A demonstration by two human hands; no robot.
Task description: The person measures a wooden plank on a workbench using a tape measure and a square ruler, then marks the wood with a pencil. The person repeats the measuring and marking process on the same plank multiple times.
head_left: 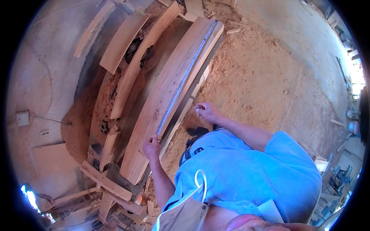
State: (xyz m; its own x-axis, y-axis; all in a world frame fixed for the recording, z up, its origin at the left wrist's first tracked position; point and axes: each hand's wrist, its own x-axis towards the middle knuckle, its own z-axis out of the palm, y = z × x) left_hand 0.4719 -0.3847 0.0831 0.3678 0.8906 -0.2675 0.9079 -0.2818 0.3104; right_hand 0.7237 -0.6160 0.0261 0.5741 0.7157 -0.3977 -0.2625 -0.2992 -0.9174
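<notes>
A wide wooden plank [169,82] lies on the bench, slanting from the near left up to the far middle. Along its right side runs a pale measuring tape [183,82], stretched flat on the wood from near my left hand to the plank's far end. My left hand [151,147] is closed at the plank's near right edge, its fingers pinching the near end of the tape. Off the plank, above the dusty floor, my right hand [207,112] is curled with fingers together; whatever it may hold is too small to make out.
Left of the plank lie another long board [144,59] and a shorter board [123,42]. A sawdust heap [77,127] spreads beside the bench. Wood offcuts [110,183] are piled near the lower left. Sawdust and chips cover the floor [258,73] at right.
</notes>
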